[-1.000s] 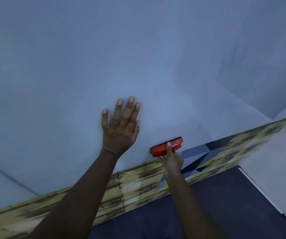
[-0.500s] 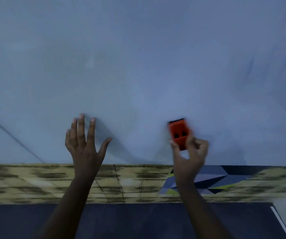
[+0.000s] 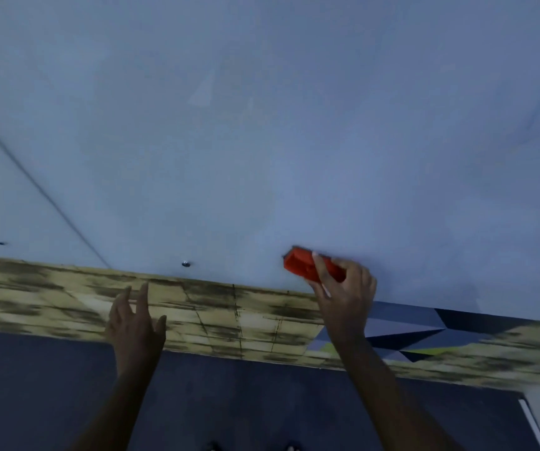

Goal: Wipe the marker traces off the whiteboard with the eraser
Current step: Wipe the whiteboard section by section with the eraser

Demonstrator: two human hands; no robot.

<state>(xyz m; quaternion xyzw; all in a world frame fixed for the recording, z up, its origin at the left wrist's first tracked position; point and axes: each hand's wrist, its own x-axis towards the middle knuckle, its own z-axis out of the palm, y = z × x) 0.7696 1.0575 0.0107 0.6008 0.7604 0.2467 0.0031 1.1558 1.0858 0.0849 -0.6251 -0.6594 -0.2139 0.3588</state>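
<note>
1. Eraser (image 3: pixel 307 267): orange block at 4 o'clock of the view, lying flat and lengthwise near the lower edge of the whiteboard (image 3: pixel 262 141); half a second ago it stood upright.
2. Right hand (image 3: pixel 343 294): fingers and thumb curled round the eraser, gripping it.
3. Left hand (image 3: pixel 135 323): at 7 o'clock, fingers loosely spread, holding nothing; lifted off the board, where it lay flat a second ago.
4. Marker traces: none clearly visible; wiping appears largely done, low strip remaining.
</note>
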